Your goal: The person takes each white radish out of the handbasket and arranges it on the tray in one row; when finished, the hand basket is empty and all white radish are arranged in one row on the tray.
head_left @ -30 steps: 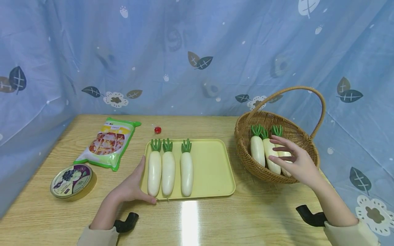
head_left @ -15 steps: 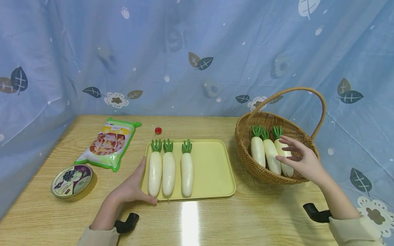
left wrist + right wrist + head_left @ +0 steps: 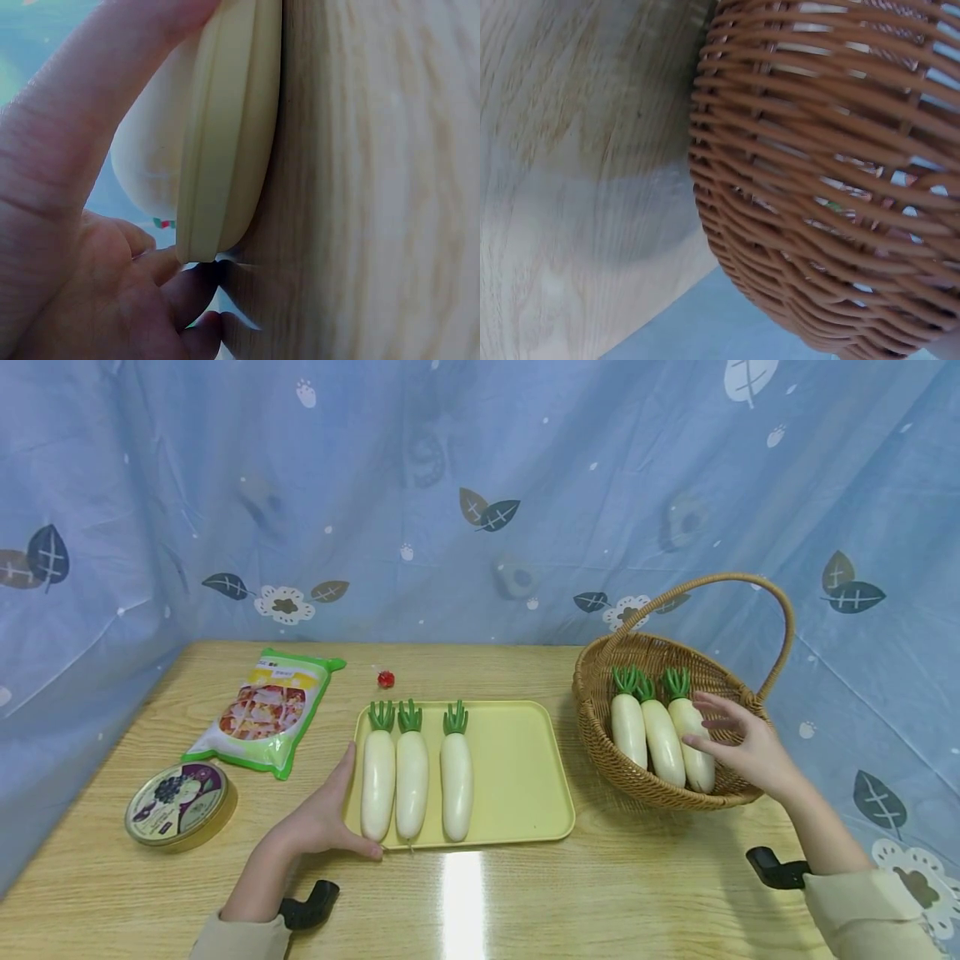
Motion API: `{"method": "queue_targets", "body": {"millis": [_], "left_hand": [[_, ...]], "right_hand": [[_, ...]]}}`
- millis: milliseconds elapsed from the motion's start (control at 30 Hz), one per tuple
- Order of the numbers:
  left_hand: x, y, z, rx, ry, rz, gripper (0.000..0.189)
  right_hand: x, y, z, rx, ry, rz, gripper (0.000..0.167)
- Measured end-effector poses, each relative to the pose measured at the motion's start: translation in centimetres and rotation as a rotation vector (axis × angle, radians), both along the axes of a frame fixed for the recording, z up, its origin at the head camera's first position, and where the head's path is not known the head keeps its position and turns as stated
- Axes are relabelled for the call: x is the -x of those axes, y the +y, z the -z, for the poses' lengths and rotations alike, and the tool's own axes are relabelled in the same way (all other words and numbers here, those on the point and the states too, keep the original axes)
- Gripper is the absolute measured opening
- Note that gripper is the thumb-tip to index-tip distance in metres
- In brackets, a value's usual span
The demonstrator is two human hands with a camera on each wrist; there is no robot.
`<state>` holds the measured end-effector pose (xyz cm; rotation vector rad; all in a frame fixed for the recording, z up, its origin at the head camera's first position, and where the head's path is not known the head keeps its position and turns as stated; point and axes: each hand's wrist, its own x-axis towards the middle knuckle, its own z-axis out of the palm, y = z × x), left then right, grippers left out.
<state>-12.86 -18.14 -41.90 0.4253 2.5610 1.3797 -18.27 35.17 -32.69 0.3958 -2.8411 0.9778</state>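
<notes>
– Blue leaf-print cloth (image 3: pixel 420 568) hangs behind a wood-grain worktop (image 3: pixel 540 902), with a yellow tray (image 3: pixel 517 768) sitting just below centre. Use that as your clock middle. Three white radishes (image 3: pixel 412 785) lie on it, green tops pointing at 12: two close together on the 9 o'clock side, one a bit apart, nearer the middle.

– Nice, and the hands?

– Left hand (image 3: pixel 322 818) is at about 8 o'clock, holding the tray by its corner. Thumb's at the 7 o'clock edge, fingers run up the 9 o'clock side. Left wrist view has it right up against the rim.

– What about the other one?

– Right hand (image 3: pixel 742 743) is out at 3, fingers spread wide, nothing in its grasp. It's over the wicker basket (image 3: pixel 641 789), right by the nearest radish (image 3: pixel 688 727). Can't tell if it's touching. That basket has three radishes side by side, tops toward 12, and its handle arches up.

– Anything else lying around?

– Yeah, a green-edged food bag (image 3: pixel 262 714) between 9 and 10, a round tin (image 3: pixel 176 802) at 9, plus some tiny red thing (image 3: pixel 386 679) between 10 and 11.
</notes>
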Motion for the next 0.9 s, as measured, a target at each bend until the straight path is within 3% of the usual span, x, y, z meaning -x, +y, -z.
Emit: {"method": "queue_targets", "body": {"millis": [333, 900], "left_hand": [[-0.1, 0.0, -0.2, -0.02, -0.011, 0.0, 0.148], [-0.1, 0.1, -0.3, -0.021, -0.016, -0.005, 0.149]], "right_hand": [[1.2, 0.7, 0.1, -0.031, -0.069, -0.012, 0.069], [3.0, 1.5, 0.0, -0.061, -0.289, -0.067, 0.081]]}}
